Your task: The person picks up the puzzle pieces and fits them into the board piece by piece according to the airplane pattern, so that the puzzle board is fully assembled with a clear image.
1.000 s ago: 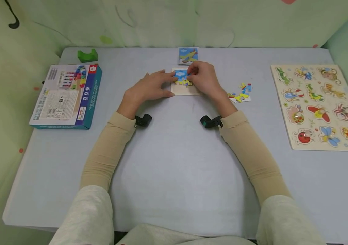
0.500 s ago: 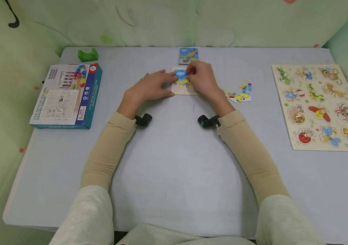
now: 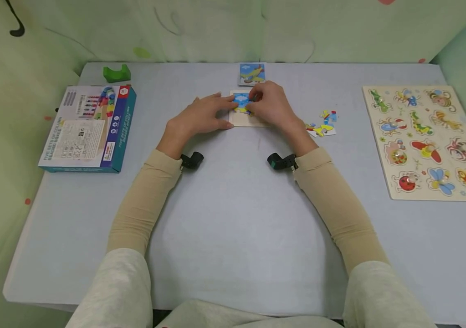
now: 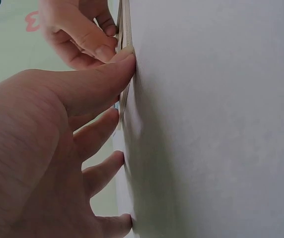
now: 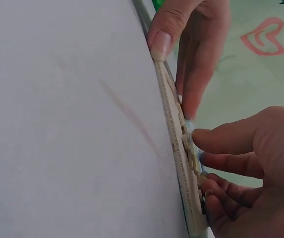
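A small wooden puzzle tray (image 3: 245,121) lies near the back of the table, partly filled with joined blue and yellow pieces (image 3: 241,100). My left hand (image 3: 200,114) rests at its left side. In the left wrist view the thumb (image 4: 117,69) presses the tray's edge, and the other fingers are spread and touch the table. Above the tray, my right hand (image 3: 274,105) pinches a puzzle piece (image 5: 193,151) between thumb and index finger, down against the pieces in the tray. The right hand covers the tray's right part and most of that piece.
Behind the tray lies an airplane picture card (image 3: 251,74). Several loose puzzle pieces (image 3: 324,130) are right of the right wrist. A wooden insect board (image 3: 421,197) lies far right, a boxed set (image 3: 83,136) on the left, a green block (image 3: 117,74) behind it.
The right hand has shifted slightly left over the joined pieces, its thumb now further onto them. The left hand stays at the tray's left side.
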{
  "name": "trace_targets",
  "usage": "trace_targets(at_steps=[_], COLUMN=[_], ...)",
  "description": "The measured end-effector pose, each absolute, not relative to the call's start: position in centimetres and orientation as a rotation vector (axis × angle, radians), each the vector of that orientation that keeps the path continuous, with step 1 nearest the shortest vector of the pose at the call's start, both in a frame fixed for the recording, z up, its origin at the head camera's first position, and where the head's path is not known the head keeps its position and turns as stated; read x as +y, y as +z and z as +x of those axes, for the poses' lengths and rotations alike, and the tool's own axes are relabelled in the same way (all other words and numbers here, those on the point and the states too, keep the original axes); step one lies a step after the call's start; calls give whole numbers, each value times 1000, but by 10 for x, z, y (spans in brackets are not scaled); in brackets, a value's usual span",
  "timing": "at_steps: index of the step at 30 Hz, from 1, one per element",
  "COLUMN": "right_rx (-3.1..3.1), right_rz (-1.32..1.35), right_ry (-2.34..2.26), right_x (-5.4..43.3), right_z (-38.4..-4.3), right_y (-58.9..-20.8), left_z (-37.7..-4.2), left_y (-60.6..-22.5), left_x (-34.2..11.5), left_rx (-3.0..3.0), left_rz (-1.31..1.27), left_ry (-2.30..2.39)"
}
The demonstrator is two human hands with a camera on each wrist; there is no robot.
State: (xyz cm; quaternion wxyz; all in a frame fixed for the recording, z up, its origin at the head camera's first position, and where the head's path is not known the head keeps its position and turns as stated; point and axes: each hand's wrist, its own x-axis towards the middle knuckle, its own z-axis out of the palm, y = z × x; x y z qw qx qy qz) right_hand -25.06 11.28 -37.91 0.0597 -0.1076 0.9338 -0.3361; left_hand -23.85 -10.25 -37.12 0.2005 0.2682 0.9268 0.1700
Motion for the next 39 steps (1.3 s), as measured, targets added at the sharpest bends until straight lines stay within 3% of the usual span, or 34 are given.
trace_targets(at_steps=[23,39], right_rx=[2913,2897], right_rz=[-268,-491], right_ry=[-963,-790], right_x=[108,119], right_z=[-248,-238], right_y=[-383,-380], left_z=[-241,-240], left_y=[-370,-373], left_x=[-100,-102], left_rx=[2595,2594], left_rz=[766,733], left_ry=[456,467])
